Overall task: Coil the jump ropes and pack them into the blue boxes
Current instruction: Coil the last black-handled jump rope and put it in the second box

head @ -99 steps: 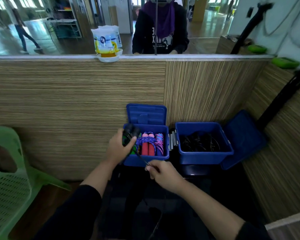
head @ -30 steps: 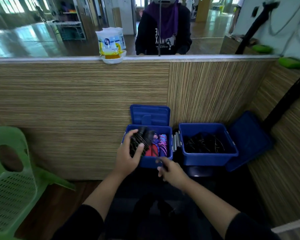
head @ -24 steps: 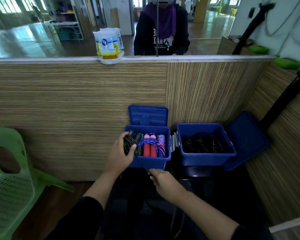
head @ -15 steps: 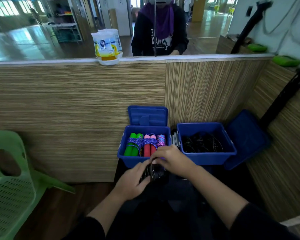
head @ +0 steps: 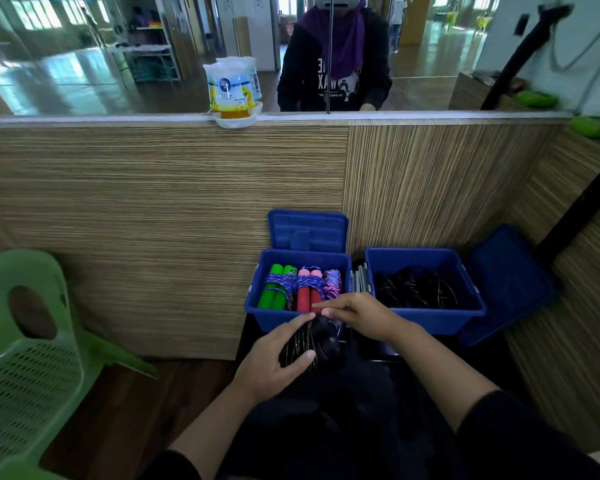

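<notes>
My left hand [head: 274,362] grips a coiled black jump rope [head: 321,342] in front of the left blue box [head: 274,315]. My right hand [head: 359,315] pinches the top of that coil with its fingertips. The left box holds coiled ropes with green handles [head: 274,292], red handles [head: 307,294] and pink handles [head: 332,282]. The right blue box [head: 430,318] holds several black coiled ropes [head: 414,289]. Both boxes stand open against the wooden wall.
One blue lid [head: 308,230] stands upright behind the left box; another lid [head: 503,282] leans right of the right box. A green plastic chair [head: 25,362] is at the left. A packet in a white bowl [head: 234,91] sits on the ledge under a mirror.
My left hand drew the black coil back from over the left box down in front of it. My right hand came up from the trailing rope onto the coil.
</notes>
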Motion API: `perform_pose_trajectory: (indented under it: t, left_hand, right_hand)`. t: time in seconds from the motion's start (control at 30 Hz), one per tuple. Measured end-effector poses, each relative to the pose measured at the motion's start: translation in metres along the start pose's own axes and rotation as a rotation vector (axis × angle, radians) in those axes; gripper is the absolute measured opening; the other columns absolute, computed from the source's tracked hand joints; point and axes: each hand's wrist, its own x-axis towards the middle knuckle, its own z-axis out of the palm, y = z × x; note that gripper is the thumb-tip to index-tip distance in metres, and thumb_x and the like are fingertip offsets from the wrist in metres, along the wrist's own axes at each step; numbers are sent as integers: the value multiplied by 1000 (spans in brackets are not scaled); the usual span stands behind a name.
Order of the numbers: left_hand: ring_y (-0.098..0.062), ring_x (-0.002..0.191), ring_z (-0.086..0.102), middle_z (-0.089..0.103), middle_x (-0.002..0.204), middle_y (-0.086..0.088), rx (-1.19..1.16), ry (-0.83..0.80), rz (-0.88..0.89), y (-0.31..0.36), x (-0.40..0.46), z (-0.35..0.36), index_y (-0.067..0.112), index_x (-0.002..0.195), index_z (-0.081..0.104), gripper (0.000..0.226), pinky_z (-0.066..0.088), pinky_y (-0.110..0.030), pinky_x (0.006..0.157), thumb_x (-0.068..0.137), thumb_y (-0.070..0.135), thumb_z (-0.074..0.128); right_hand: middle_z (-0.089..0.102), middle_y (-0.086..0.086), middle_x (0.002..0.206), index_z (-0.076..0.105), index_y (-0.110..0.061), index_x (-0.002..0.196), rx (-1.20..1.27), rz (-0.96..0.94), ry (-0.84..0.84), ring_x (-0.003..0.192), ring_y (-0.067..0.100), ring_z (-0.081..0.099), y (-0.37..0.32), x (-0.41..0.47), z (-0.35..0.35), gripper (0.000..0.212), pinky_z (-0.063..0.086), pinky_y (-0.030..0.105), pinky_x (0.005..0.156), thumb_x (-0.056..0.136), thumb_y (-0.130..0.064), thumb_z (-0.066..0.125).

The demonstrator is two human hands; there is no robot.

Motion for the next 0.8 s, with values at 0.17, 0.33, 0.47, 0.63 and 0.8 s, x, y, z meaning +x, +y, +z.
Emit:
perform_pose_trajectory:
  t: [0.17, 0.33, 0.47, 0.63, 0.8]
  left_hand:
    - [3, 115, 56, 59, 124, 23, -69, 146, -10, 7, 8, -1, 37, 133, 48, 46, 40, -12, 95, 88, 38, 58]
    - [1, 106, 60, 64, 116, 16, -91, 400, -162, 1, 24, -5, 34, 130, 47, 46, 43, -11, 87, 87, 50, 49]
    - [-8, 99, 60, 62, 112, 10, 4, 460, -289, -5, 34, -9, 31, 130, 45, 44, 42, -20, 81, 89, 45, 52]
    - [-22, 102, 61, 63, 115, 2, 93, 464, -430, -14, 38, 1, 33, 130, 40, 42, 44, -30, 79, 92, 38, 57]
    - [-25, 112, 57, 57, 126, -2, 160, 386, -459, -16, 35, 15, 35, 136, 35, 49, 47, -38, 87, 92, 49, 51]
  right_hand:
    - [67, -6, 97, 57, -30, 128, 19, 30, 108, 86, 5, 62, -2, -2, 19, 39, 50, 19, 81, 94, -10, 51]
    - [47, 3, 101, 40, -10, 138, -130, 22, 145, 80, 14, 54, -2, -8, 53, 53, 39, 16, 72, 89, 6, 43]
    - [53, 14, 115, 23, -7, 147, -193, -55, 186, 102, 25, 52, -2, -16, 71, 60, 36, 21, 88, 91, 2, 43]
    - [64, 6, 94, 62, -9, 105, -196, -276, 249, 84, 15, 57, -17, -26, 65, 19, 45, 21, 79, 90, -16, 53]
    - [65, 4, 95, 59, -10, 108, -130, -326, 138, 86, 13, 60, -34, -30, 57, 25, 48, 21, 79, 87, -22, 55]
